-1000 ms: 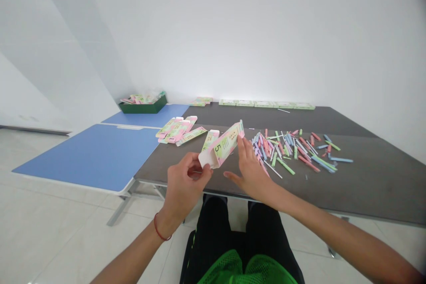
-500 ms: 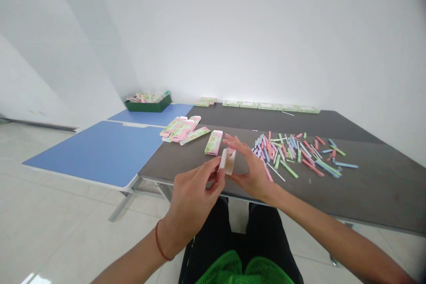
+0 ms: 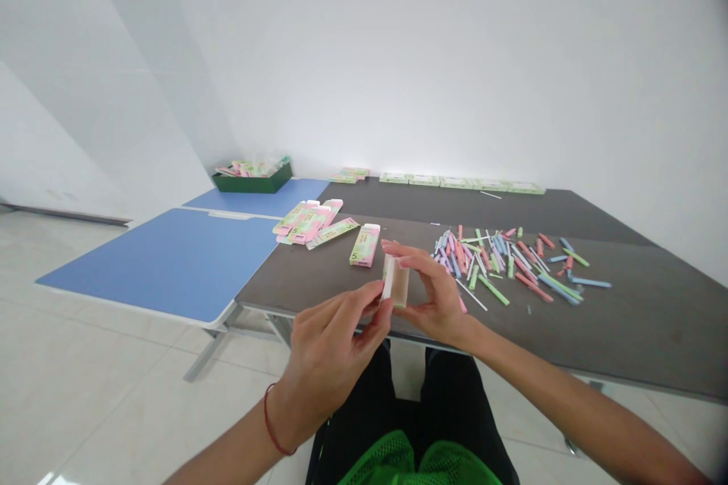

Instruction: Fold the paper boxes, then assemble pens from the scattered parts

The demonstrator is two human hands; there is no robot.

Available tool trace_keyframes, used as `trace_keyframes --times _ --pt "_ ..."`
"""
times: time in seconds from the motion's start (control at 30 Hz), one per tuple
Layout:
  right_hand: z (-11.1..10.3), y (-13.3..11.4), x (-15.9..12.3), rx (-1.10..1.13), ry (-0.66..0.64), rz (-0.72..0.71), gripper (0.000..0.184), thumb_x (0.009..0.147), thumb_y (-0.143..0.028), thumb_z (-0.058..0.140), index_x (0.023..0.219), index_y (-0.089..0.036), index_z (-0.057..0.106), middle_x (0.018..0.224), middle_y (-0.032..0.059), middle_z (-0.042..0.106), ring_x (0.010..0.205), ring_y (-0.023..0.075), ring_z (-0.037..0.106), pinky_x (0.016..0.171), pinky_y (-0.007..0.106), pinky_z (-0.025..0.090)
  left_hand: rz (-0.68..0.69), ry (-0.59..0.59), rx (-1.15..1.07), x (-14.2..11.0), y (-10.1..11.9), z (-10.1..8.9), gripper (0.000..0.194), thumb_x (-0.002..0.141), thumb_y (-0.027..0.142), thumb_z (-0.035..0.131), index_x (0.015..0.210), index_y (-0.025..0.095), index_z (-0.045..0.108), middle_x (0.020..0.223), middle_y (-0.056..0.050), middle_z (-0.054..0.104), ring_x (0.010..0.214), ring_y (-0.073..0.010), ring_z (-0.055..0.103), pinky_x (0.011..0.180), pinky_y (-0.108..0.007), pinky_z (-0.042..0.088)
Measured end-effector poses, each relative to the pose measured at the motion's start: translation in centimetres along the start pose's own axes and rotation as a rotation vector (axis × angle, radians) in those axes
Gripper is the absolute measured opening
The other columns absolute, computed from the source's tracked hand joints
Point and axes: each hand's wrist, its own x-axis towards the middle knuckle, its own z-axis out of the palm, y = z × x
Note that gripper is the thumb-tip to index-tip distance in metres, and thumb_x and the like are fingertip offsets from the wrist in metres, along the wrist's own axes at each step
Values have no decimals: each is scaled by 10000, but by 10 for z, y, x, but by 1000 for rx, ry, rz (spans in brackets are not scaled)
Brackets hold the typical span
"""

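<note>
Between my hands, over the near table edge, is a small cardboard box (image 3: 399, 284), its open end and pale inside turned toward me. My left hand (image 3: 341, 330) pinches the white flap at its left side. My right hand (image 3: 433, 292) is closed round the box from the right, thumb below and fingers above. Just beyond lies a pink and green box (image 3: 365, 245) marked 5. To its left is a loose pile of flat matching boxes (image 3: 310, 221). Right of my hands, many pastel pink, green, blue and purple sticks (image 3: 494, 258) lie scattered among thin white ones.
A row of pale green boxes (image 3: 455, 182) runs along the wall, beside a small stack of boxes (image 3: 349, 175). A green tray (image 3: 253, 183) with more boxes and clear plastic stands on the blue table (image 3: 164, 265), left of the dark table (image 3: 637, 318).
The box has turned slightly and come a little lower, showing more of its open inside. My left fingers have shifted slightly right along the flap.
</note>
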Motion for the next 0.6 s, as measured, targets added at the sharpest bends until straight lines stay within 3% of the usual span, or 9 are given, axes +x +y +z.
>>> trace_keyframes --times 0.3,0.47,0.6 --pt "-4 -6 3 -111 2 -27 618 780 -317 885 1285 -300 529 1366 145 672 1294 324 635 1062 519 531 -37 3 -58 2 -4 -2 111 926 166 721 1033 190 707 830 26 789 672 -82 738 691 -170 598" --pt "0 -8 -2 -80 -6 3 603 843 -483 787 1325 -273 491 1345 169 647 1268 349 623 1061 545 506 -162 34 -127 1 -6 3 69 912 166 720 975 192 731 779 37 781 608 -82 727 635 -161 607" --pt "14 -8 -5 -90 111 -34 487 936 -357 649 1368 -283 436 1336 152 607 1250 321 602 1029 532 515 -200 53 -160 0 -7 7 48 905 185 735 952 188 732 765 31 778 595 -92 723 637 -175 622"
